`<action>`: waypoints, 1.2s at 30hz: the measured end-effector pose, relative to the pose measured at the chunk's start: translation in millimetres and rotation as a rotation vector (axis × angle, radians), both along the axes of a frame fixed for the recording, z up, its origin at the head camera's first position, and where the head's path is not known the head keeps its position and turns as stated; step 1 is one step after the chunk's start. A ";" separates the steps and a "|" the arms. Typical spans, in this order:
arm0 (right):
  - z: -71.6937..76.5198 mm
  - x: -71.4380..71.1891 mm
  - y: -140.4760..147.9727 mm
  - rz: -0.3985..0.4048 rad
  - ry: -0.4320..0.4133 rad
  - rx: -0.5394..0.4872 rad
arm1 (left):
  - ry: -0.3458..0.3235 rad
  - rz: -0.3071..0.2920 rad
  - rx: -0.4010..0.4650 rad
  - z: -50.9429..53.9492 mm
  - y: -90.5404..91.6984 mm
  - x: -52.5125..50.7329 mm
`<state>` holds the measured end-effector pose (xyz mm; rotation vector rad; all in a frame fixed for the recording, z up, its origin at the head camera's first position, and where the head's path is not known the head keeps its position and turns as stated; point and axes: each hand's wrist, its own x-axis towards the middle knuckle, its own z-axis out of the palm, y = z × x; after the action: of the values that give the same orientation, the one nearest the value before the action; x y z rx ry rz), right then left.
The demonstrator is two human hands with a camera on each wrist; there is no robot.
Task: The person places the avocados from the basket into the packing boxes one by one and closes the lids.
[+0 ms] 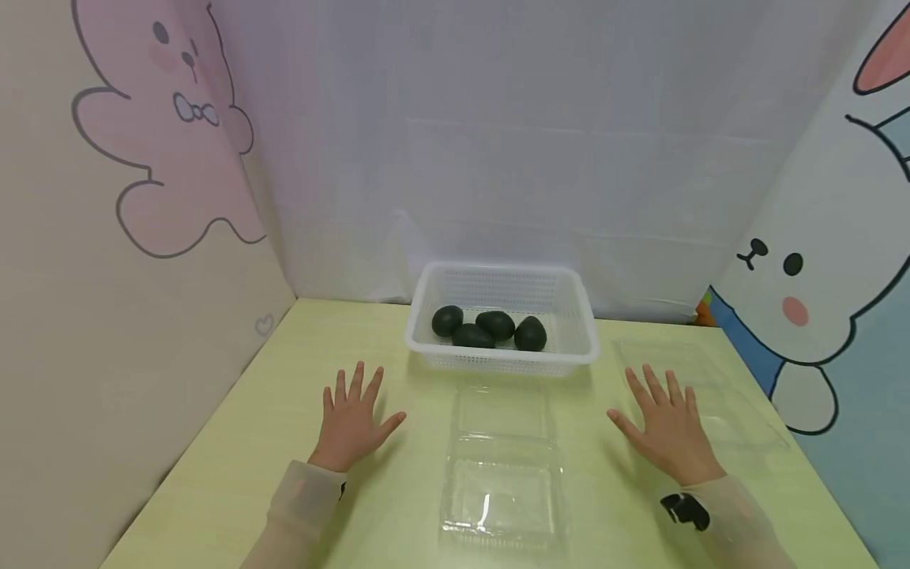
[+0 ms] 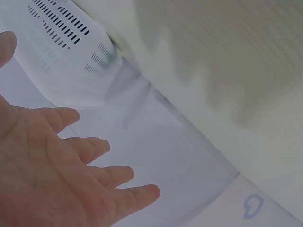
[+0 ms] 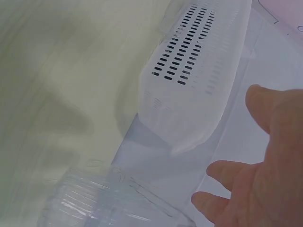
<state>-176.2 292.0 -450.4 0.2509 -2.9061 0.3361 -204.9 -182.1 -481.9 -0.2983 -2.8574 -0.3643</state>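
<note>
My left hand (image 1: 351,424) is held over the left part of the table, fingers straight and spread, holding nothing. On the other side my right hand (image 1: 668,435) is spread the same way, near a clear plastic container (image 1: 725,415). Between the hands lies another clear plastic container (image 1: 505,490), its lid folded open toward the back. Behind it stands a white perforated basket (image 1: 501,359). Several dark green avocados, such as the rightmost avocado (image 1: 530,334), lie inside. Both wrist views show the basket's slotted side beyond the spread fingers.
A pale yellow table (image 1: 235,474) carries everything. White sheeting (image 1: 498,158) hangs along its back edge, right behind the basket. Panels with cartoon animals, a pink bear (image 1: 163,158) and a white rabbit (image 1: 825,261), flank the table at left and right.
</note>
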 end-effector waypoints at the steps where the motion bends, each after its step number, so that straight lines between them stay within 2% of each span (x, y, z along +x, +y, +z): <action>1: 0.8 -1.0 -0.2 0.004 -0.009 0.000 | -0.002 0.001 0.000 -0.9 -0.4 0.0; 8: 12.3 -13.6 -2.1 0.054 -0.058 -0.029 | -0.003 0.010 0.004 -5.0 -2.8 2.2; 17: 33.5 -26.3 -3.9 0.077 -0.106 -0.151 | -0.019 -0.013 0.021 -6.6 -1.2 6.5; 20: 42.8 -34.9 -3.6 0.065 -0.115 -0.192 | -0.017 -0.021 0.016 -8.0 0.2 6.5; 27: 66.4 -63.1 -1.1 0.047 -0.213 -0.252 | -0.007 -0.031 0.020 -8.3 3.6 5.8; 36: 73.9 -96.5 -4.7 0.012 -0.306 -0.307 | -0.003 -0.037 0.030 -5.9 8.1 2.2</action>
<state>-272.8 287.3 -376.5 0.1797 -3.0871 0.8835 -202.7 -174.1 -487.8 -0.3457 -2.8497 -0.4147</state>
